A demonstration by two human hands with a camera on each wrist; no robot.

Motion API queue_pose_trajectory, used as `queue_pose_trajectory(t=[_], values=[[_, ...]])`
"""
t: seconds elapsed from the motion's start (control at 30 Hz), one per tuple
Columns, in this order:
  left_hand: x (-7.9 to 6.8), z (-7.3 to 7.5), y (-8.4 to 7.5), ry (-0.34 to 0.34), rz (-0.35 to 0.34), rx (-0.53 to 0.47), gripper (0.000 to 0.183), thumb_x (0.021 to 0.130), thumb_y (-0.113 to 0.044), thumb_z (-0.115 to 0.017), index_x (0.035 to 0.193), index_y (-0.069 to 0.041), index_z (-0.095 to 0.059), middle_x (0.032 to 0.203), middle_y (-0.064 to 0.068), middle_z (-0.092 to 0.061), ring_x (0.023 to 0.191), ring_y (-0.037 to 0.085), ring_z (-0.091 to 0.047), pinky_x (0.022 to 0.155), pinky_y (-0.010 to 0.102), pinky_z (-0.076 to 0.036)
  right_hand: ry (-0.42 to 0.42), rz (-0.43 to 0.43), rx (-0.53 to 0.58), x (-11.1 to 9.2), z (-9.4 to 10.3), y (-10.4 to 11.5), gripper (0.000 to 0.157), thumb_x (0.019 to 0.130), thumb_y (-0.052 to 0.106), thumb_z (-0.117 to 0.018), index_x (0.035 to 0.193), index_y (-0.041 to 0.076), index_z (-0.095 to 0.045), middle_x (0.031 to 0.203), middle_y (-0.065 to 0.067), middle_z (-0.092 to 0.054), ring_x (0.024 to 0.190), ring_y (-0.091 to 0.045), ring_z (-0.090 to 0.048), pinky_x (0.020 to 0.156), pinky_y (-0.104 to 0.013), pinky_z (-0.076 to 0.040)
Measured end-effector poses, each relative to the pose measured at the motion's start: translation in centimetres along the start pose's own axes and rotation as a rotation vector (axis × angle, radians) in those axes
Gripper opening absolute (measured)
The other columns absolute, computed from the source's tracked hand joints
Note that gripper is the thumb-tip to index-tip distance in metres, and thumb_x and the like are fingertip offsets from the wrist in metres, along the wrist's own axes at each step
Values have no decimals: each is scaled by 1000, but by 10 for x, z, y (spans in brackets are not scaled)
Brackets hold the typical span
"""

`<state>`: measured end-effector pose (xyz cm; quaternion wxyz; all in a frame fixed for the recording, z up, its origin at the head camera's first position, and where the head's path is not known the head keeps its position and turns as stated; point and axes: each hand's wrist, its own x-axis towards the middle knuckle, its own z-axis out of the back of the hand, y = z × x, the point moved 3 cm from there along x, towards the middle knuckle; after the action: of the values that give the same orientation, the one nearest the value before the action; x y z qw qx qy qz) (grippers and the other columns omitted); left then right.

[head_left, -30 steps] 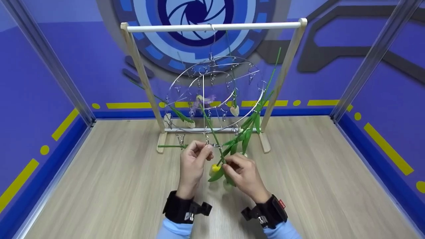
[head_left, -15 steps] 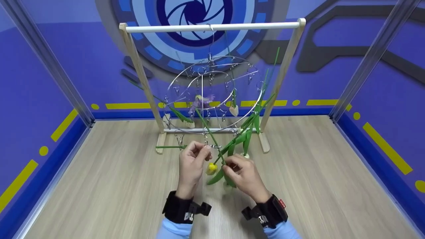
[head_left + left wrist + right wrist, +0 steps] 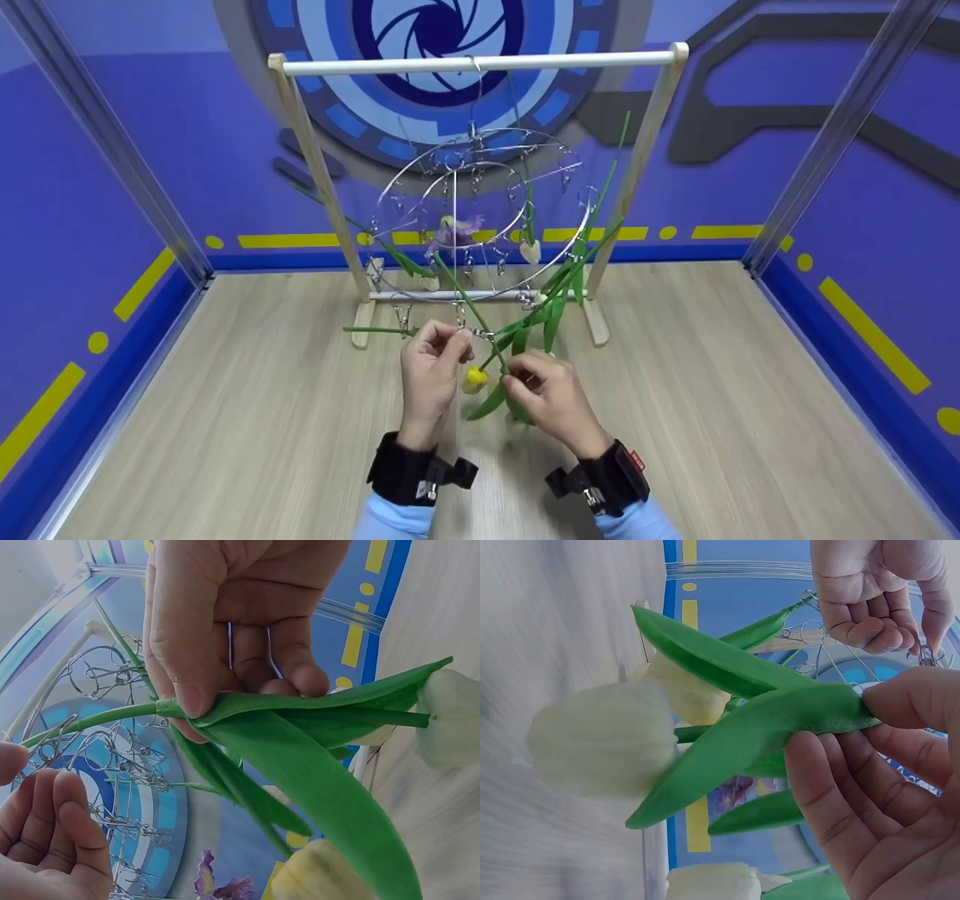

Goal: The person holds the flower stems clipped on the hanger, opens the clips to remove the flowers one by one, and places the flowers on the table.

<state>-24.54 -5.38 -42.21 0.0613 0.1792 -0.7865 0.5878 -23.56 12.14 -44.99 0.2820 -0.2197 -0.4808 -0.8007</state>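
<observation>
My left hand pinches a metal clip at the near edge of the round wire hanger. My right hand holds a white tulip by its green stem, thumb and fingers where the leaves begin. Its bloom points down toward me, and the stem's bare end slants up left, crossing the clip in the left wrist view. A yellow tulip hangs head down between the hands. In the head view, my right hand hides the white bloom.
The hanger hangs from the white bar of a wooden stand. On it hang a purple flower, pale tulips and long green leaves at the right. A loose-looking stem sticks out left. Blue walls enclose the table.
The bare end of the held stem has swung left and slightly down. The yellow tulip has drifted a little left and the hanging stems at right sway. Both hands keep their hold.
</observation>
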Motion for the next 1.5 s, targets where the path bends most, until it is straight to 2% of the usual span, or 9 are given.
queue_pose_trajectory(t=[0.37,0.6,0.97,1.17,1.5], values=[[0,1,-1,-3,-13,25,11,93,5,-65,86,10,-59,70,4,-63,65,13,-60,65,23,-50,41,-23,-29,-1,0,-2,11,83,-5,-72,88,5,-73,81,0,-67,70,-10,-59,60,-24,-54],[0,1,-1,3,-43,35,12,93,6,-66,85,12,-59,70,3,-63,65,12,-60,66,23,-51,115,-87,-36,-1,0,-3,12,84,-5,-70,85,7,-71,80,2,-67,71,-8,-58,63,-24,-52],[-1,1,-1,-9,-47,23,11,92,8,-66,85,14,-59,70,4,-64,64,12,-61,64,22,-52,188,-162,-71,-2,3,-4,13,84,-5,-66,85,7,-70,80,1,-67,71,-7,-57,63,-24,-51],[-1,3,0,-14,-39,37,10,93,5,-67,87,10,-61,72,4,-64,67,13,-61,64,23,-51,203,-171,-60,-2,7,-5,15,83,-7,-63,84,8,-68,79,2,-67,70,-6,-58,63,-23,-52],[1,4,5,-24,20,16,6,94,3,-66,90,2,-61,79,4,-65,69,12,-64,67,23,-53,225,-197,-47,-2,10,-6,13,87,-5,-64,87,7,-69,82,0,-68,72,-8,-60,65,-23,-54]])
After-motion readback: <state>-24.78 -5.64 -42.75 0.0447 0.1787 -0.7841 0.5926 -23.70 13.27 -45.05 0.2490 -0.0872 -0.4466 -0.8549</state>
